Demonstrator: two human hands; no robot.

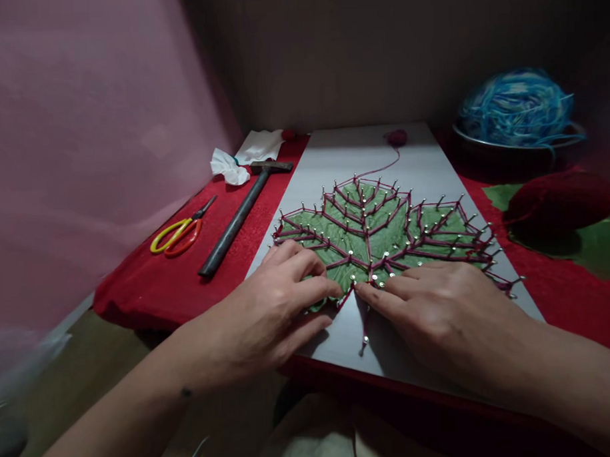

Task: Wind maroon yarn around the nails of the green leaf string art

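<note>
Where your hands meet at leaf base, room is tight. Head view: your left hand (pixel 272 303) flat, fingers loosely together, on near-left edge of green leaf (pixel 380 232); your right hand (pixel 438 304) flat, fingertips pressing maroon string (pixel 360 293) among nails, gripping nothing. Leaf sits mid white board (pixel 422 158), near board edge at tabletop (pixel 147 281) lip. Hammer (pixel 239 214), scissors (pixel 178 234) left, well apart; open board beyond leaf.
</note>
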